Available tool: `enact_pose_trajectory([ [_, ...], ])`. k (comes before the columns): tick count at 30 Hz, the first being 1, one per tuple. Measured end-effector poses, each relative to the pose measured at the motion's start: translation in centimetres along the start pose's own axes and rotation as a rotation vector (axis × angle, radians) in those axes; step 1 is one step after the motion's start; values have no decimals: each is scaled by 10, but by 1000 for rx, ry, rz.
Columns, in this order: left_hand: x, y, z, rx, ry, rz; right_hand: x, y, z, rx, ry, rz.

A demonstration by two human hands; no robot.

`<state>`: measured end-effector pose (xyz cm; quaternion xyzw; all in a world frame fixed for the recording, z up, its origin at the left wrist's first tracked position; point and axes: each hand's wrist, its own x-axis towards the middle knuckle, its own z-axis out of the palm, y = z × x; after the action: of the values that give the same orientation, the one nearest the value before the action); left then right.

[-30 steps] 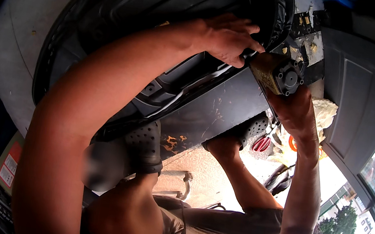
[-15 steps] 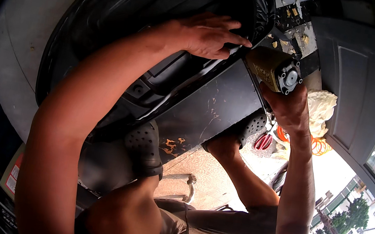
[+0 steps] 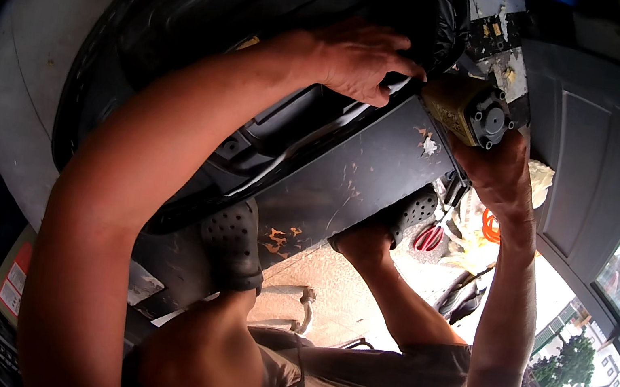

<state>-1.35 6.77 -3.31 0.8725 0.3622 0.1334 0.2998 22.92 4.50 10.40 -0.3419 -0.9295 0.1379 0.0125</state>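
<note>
A black seat shell (image 3: 290,118) lies upside down, its hollow underside facing up, with a wrinkled black seat cover (image 3: 451,24) wrapped around its rim. My left hand (image 3: 358,64) reaches over the shell and grips the cover at the right-hand rim, thumb and forefinger on the edge. Just right of these fingers is a yellowish pneumatic staple gun (image 3: 455,107) with a grey round-centred end cap. My right hand (image 3: 498,172) is wrapped around its handle below the cap. The gun's nose points at the rim; the exact contact spot is hidden.
The seat rests on a scratched dark panel (image 3: 354,172). My feet in dark clogs (image 3: 234,240) are beside it. Red-handled scissors (image 3: 429,236) and an orange coiled hose (image 3: 491,225) lie beyond my right foot. A grey door (image 3: 581,140) stands right; boxes (image 3: 14,279) are at left.
The staple gun and my right hand have shifted slightly right in the picture. My left hand's fingers have bent in closer to the rim. The view has moved a little.
</note>
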Motion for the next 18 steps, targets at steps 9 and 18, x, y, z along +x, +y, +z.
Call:
enact_pose_trajectory([
  [9, 3, 5, -3, -36, 1, -41, 9, -9, -2, 293, -109, 357],
  [18, 13, 10, 7, 22, 45, 55, 16, -7, 9, 330, -214, 719],
])
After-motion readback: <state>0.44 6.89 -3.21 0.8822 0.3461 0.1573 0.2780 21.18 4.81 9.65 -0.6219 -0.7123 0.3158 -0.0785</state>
